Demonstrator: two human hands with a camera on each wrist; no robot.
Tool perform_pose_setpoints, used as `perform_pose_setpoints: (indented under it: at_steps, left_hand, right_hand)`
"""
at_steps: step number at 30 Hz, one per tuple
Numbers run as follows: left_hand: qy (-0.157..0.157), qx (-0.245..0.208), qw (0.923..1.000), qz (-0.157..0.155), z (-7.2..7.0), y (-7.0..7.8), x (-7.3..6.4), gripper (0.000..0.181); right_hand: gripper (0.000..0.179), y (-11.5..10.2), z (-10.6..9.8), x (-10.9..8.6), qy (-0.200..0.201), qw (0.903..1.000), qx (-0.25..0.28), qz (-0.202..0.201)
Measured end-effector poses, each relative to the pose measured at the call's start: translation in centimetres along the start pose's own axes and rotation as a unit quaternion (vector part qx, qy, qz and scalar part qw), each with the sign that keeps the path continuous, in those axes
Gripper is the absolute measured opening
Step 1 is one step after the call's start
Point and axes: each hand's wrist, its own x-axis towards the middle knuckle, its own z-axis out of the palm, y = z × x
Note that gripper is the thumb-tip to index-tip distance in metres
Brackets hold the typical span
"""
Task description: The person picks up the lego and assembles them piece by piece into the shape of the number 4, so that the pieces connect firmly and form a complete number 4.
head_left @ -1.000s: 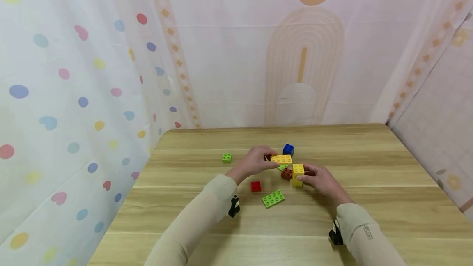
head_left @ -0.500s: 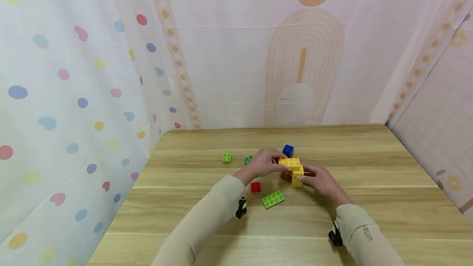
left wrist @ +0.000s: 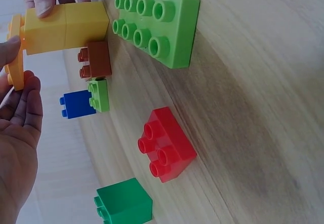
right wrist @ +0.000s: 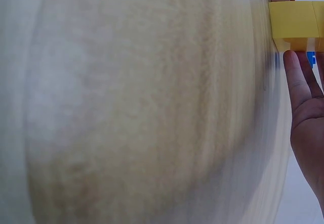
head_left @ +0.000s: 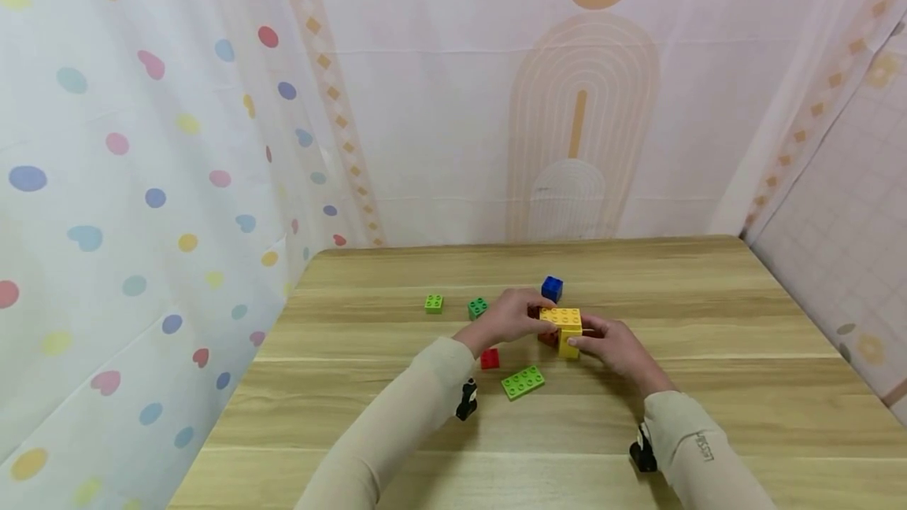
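My left hand (head_left: 512, 315) pinches a thin orange-yellow building brick (head_left: 564, 318) by its left end. The brick lies level over the top of a yellow two-brick stack (head_left: 569, 345), and in the left wrist view its underside is right at the stack's studs (left wrist: 23, 31). With thumb and fingers on either side, my right hand (head_left: 615, 349) holds the stack upright on the table. A brown brick (left wrist: 98, 59) stands against the stack's left side, partly hidden in the head view.
Around the hands lie a long lime brick (head_left: 523, 382), a red brick (head_left: 490, 359), a green brick (head_left: 478, 307), a small lime brick (head_left: 434, 304) and a blue brick (head_left: 552, 288). Another lime brick (left wrist: 99, 96) sits beside the blue one. A patterned curtain hangs behind the table.
My left hand has carried the thin orange-yellow brick rightward and slightly down, from left of the stack to over its top. My right hand has stayed on the stack.
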Motion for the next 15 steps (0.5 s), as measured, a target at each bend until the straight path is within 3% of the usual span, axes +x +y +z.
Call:
perform_pose_setpoints:
  at_steps: [6,15]
  left_hand:
    - [-0.013,0.0,0.9998,-0.012,-0.11,0.09,0.02,0.038]
    - [-0.02,0.012,0.9997,-0.003,-0.17,0.11,0.21,0.039]
  right_hand:
    - [0.057,-0.07,0.0,0.02,-0.003,1.0,0.001,0.002]
    - [0.057,0.08,-0.05,-0.03,-0.001,1.0,0.007,0.0]
